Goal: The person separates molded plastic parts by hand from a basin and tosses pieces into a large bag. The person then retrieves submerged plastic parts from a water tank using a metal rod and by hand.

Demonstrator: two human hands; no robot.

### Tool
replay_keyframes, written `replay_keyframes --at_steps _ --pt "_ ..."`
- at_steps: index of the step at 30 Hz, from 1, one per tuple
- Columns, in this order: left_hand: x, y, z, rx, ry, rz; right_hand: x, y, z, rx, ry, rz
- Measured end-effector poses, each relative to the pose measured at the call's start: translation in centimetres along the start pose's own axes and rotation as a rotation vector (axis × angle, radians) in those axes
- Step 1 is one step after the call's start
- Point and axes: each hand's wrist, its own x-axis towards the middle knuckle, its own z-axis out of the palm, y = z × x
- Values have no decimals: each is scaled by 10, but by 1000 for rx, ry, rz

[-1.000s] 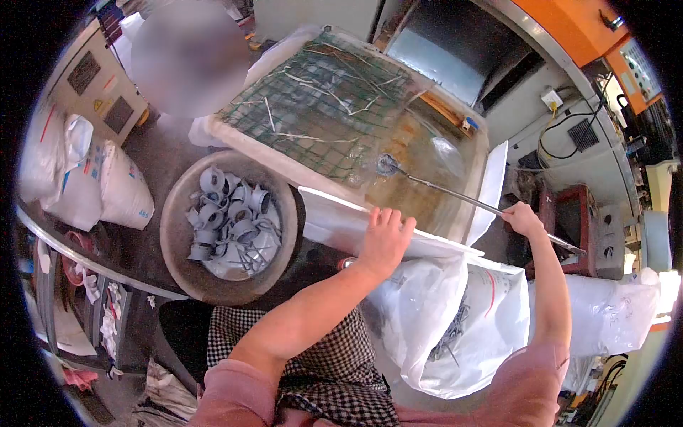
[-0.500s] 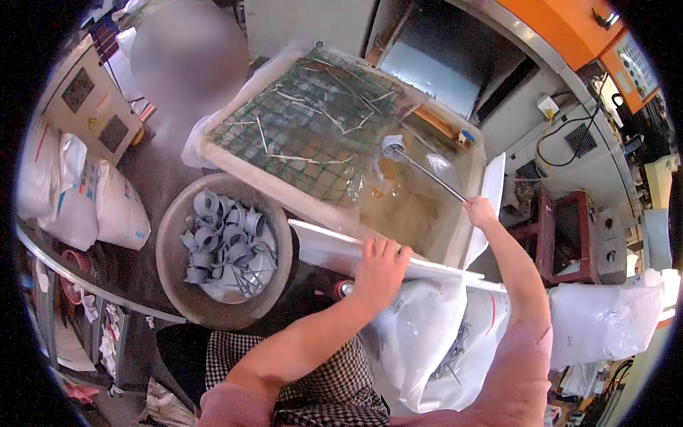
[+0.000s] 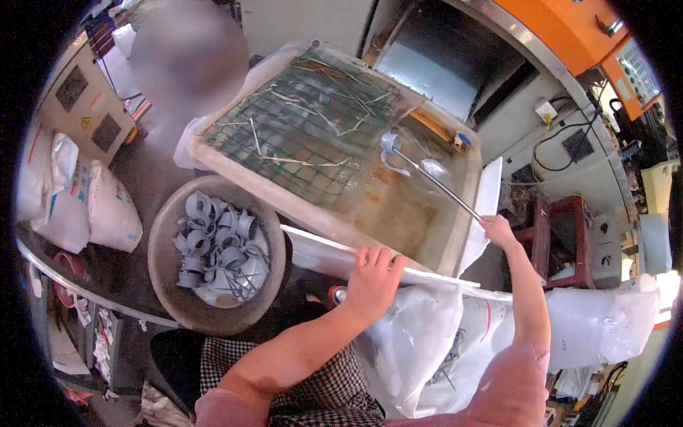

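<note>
In my right hand [image 3: 496, 231] is the near end of a long metal rod [image 3: 442, 183], which slants out over the water tub [image 3: 475, 167]. A grey ring-shaped plastic part [image 3: 390, 142] is at the rod's far tip, in the murky water; whether it is fixed to the rod or only touching I cannot tell. Beside it curves a thin grey strip [image 3: 395, 168]. The fingers of my left hand [image 3: 377, 277] curl over the top edge of a white board [image 3: 320, 250] along the tub's near side. Its thumb is mostly hidden.
Green netting [image 3: 284, 135] with pale strips covers the tub's left part. A round basin [image 3: 165, 285] of grey pipe fittings [image 3: 206, 235] stands at left. White bags [image 3: 420, 334] lie before the board; full sacks [image 3: 114, 206] stand far left. A dark red frame [image 3: 583, 242] is at right.
My right hand has moved slightly right and down, drawing the rod with it. The grey strip by the ring part shows more clearly. My left hand stays on the board; the view has shifted slightly.
</note>
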Motion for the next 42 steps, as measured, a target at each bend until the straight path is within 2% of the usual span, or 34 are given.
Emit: replay_keyframes --at_steps 2,6,9,11,12,18,19,24,36,38,42 --pt "-2 3 1 16 -7 7 -54 -4 -36 25 -22 72" --pt "-6 6 5 39 27 15 -100 23 -48 73 23 150" --pt "-7 8 6 60 31 14 -104 26 -37 76 58 190" --pt "-6 9 5 76 27 13 -89 32 -22 -9 97 46" --pt "-5 9 5 92 23 9 -93 0 -27 66 100 113" --pt "-6 6 6 72 30 21 -28 1 26 88 107 71" --pt "-5 5 7 78 36 16 -11 6 38 130 73 162" --pt "-3 5 3 126 -23 33 43 -30 60 -70 68 14" --pt "7 -6 2 54 -87 29 190 -103 138 20 103 -125" --pt "7 -9 4 59 -70 35 211 -116 149 -109 141 -162" --pt "6 -12 7 41 -64 35 226 -155 147 -76 133 -151"
